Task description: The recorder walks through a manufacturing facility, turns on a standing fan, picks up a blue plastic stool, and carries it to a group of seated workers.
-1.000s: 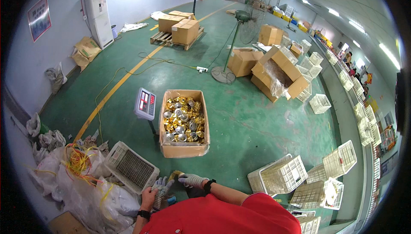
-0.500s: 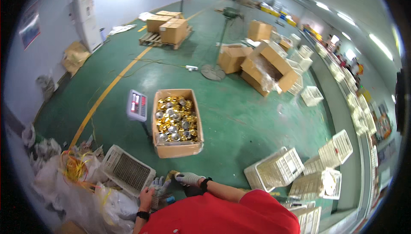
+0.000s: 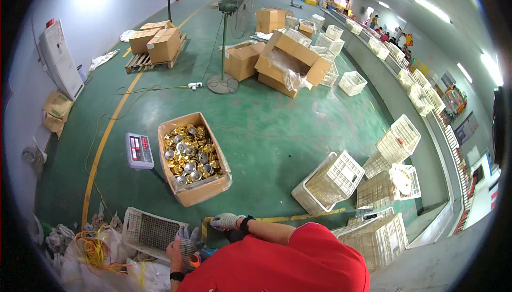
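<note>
My bare left hand (image 3: 174, 253), with a black watch on its wrist, is closed on a grey-white knitted glove (image 3: 188, 244) whose fingers stick up. Both are beside the near end of a white plastic crate (image 3: 140, 227). A small orange object (image 3: 195, 260) shows just below the glove. My right hand (image 3: 226, 221) wears a similar glove and has a black band at its wrist. It hangs over the floor by a yellow line; its fingers are too small and turned away to read. In front stands an open carton (image 3: 202, 191) full of gold and silver metal parts (image 3: 188, 156).
A scale display (image 3: 140, 151) stands left of the carton. Bagged plastic and yellow strapping (image 3: 92, 246) lie at the lower left. Stacked white crates (image 3: 330, 180) stand at the right. Farther back are a pedestal fan (image 3: 224, 46), opened cartons (image 3: 290, 62) and a loaded pallet (image 3: 154, 60).
The view has swung right and tilted up, so the carton and scale sit farther left. My left hand still holds the glove; my right hand stays beside it, somewhat apart.
</note>
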`<state>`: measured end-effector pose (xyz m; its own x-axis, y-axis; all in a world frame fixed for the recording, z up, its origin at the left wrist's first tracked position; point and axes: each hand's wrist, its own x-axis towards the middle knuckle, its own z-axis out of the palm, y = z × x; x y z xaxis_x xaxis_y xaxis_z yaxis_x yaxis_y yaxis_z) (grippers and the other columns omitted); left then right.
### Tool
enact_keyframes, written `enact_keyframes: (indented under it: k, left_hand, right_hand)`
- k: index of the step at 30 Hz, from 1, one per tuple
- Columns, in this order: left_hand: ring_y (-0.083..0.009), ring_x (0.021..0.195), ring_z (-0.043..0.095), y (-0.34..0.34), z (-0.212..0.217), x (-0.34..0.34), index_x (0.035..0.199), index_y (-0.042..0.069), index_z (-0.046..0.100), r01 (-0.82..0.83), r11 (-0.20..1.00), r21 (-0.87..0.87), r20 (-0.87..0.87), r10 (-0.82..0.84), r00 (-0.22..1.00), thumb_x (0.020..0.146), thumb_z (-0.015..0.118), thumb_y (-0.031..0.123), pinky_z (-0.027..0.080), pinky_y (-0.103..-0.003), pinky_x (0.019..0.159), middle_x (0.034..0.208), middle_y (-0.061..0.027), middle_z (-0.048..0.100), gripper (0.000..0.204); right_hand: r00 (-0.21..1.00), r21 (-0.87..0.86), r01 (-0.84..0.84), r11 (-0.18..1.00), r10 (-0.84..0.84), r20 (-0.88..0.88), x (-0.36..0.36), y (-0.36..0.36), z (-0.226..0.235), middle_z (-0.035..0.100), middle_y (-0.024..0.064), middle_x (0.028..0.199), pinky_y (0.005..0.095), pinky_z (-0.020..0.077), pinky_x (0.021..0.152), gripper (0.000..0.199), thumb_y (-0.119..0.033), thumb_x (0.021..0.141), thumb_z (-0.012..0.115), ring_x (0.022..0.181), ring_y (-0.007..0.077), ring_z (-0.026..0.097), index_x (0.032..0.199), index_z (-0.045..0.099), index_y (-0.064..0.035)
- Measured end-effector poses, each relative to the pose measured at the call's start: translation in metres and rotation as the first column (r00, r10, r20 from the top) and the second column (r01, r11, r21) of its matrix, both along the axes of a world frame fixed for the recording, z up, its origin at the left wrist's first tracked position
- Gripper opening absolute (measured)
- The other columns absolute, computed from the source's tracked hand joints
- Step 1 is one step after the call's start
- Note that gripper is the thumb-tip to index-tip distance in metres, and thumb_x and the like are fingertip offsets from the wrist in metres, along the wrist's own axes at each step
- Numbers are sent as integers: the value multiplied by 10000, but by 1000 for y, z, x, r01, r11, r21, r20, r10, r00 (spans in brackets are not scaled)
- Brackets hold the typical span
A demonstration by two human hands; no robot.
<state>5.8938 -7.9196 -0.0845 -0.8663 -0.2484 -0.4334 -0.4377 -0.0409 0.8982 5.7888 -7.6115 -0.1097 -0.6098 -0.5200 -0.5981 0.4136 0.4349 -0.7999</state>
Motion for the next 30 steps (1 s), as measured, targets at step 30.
enact_keyframes:
  k: [30]
  left_hand:
    - [-333, 958, 616, 71, -204, 257, 777, 133, 698, -168, 922, -348, 657, 368, 658, 808, 580, 68, 458, -493, 908, 914, -100, 683, 138]
  right_hand:
    - [-78, 491, -870, 56, 965, -249, 12, -306, -211, 641, 221, 1253, 445, 466, 1046, 663, -397, 798, 775, 1204, 405, 588, 1321, 579, -39]
